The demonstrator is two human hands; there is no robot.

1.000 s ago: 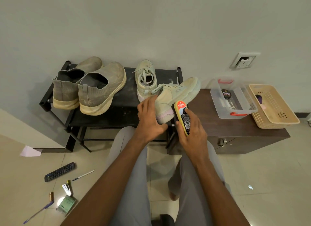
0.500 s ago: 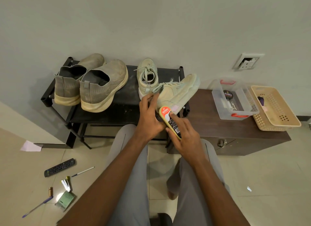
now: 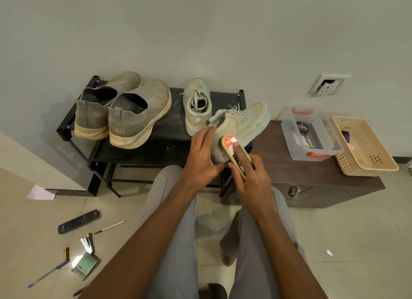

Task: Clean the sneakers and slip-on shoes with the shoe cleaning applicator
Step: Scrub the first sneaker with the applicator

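The left hand steadies a pale mesh lace-up sneaker overhanging the black worktop edge, while the right hand grips the oval sponge-edged shoe cleaning applicator pressed against its heel.

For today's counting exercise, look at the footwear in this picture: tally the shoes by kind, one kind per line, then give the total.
Grey slip-on shoes: 2, one beside the other on the black rack.
Pale green lace-up sneakers: 2, one on the rack, one steadied by the left hand while the right hand holds the shoe cleaning applicator against it.
Total: 4
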